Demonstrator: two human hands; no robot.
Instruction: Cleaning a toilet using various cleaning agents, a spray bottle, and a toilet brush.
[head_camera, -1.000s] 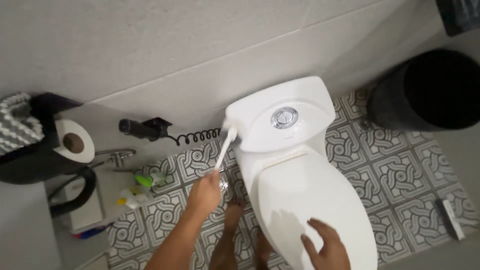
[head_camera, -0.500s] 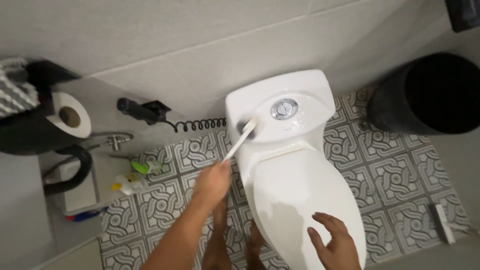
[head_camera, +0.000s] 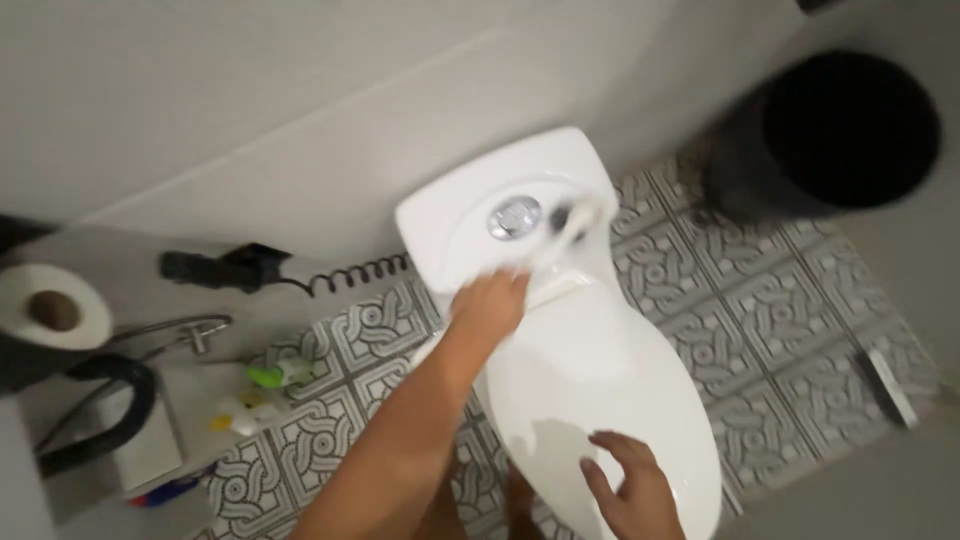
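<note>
Two bare hands work over a white toilet (head_camera: 600, 380) seen from above. Nearest, at 6 o'clock in the view, the right hand (head_camera: 632, 492) rests flat on the closed toilet lid (head_camera: 590, 400), fingers spread and gripping nothing. Just beyond it, toward 12 o'clock, the left hand (head_camera: 488, 308) is curled tight around the handle of a white brush (head_camera: 565, 232); the handle runs from the fist toward 1 o'clock, and its blurred head lies on top of the cistern (head_camera: 470, 225), just at 3 o'clock of the round chrome flush button (head_camera: 515, 217).

At 9 o'clock from the left forearm, a green-capped bottle (head_camera: 275, 374) and a yellowish bottle (head_camera: 240, 408) lie on the patterned floor tiles (head_camera: 770, 310), near a white box with a black hose (head_camera: 95, 420). Farther out toward 10 o'clock, a black spray handle (head_camera: 215, 268) hangs on the wall with its coiled cord (head_camera: 355, 274) running toward the cistern, and a toilet paper roll (head_camera: 52, 310) sits at the far 9 o'clock edge. Farthest, at 2 o'clock, a black bin (head_camera: 835, 135) stands against the pale wall, well apart from the toilet.
</note>
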